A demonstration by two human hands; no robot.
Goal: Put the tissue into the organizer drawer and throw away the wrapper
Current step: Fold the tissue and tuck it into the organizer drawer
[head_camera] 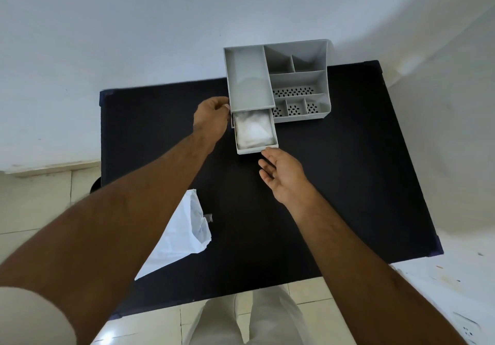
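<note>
White tissue [253,130] sits in the open drawer [256,150].
Left hand [211,119] grips the grey organizer [277,82] beside it; right hand [281,174], open and empty, touches the drawer front. Wrapper [182,234] lies under the left arm.

Operator body, head view. Two arms enter from the lower edge of the frame, one at each side. Both forearms are bare from elbow to wrist, with fine hair visible along their length. No watch, band, ring or glove is visible on the left hand [211,119] or the right hand [281,175]. The nails that show are short and unpainted. At the lower left corner, the upper part of the left arm is covered by a short sleeve [32,315] in a pale off-white fabric with a rounded hem. At bottom centre, two legs are clad in light cream trousers [249,320], plain, with soft vertical folds.
</note>
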